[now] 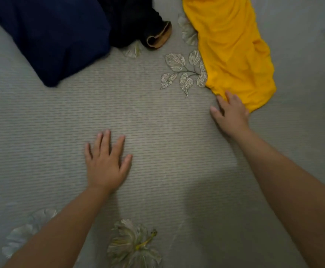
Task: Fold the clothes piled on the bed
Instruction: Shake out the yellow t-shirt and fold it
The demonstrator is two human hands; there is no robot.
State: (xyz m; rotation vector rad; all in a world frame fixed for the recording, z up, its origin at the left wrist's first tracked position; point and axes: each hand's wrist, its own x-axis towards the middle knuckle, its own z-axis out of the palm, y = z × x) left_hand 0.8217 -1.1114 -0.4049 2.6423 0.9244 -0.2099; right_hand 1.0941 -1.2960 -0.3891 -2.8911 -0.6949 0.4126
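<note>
**Two bare hands on a bed, right one at the edge of a yellow garment**

Right hand [232, 113], at about 3 o'clock from the middle of the view: palm down, fingers spread and mostly straight, fingertips [220, 98] touching the near hem of a yellow garment [233, 51]. Grip loose and wide, not clearly closed round the cloth; whether any fabric is pinched under the palm cannot be told. Bare forearm running back toward 5 o'clock.

Left hand [106, 161], just below centre at about 7 o'clock: flat, fingers fanned and straight, resting on the bed cover [157, 132] and holding nothing. Well apart from every garment. Bare forearm running down to the lower left corner.

Yellow garment lying rumpled in a long strip from 12 o'clock down to 2 o'clock, its lower end bunched just beyond the right hand.

Navy garment [57, 41] at 10 to 11 o'clock, spread in a broad smooth slab with a rounded near corner. Just beside it, toward 12 o'clock, a black garment [130, 22] with a tan-lined cuff [160, 36] turned outward. Both well apart from the hands.

Bed cover pale grey with fine woven ribbing. Printed leaf sprig [181, 72] between the black and yellow garments, partly under the yellow edge. Printed flower [134, 244] at 6 o'clock, between the forearms.
</note>
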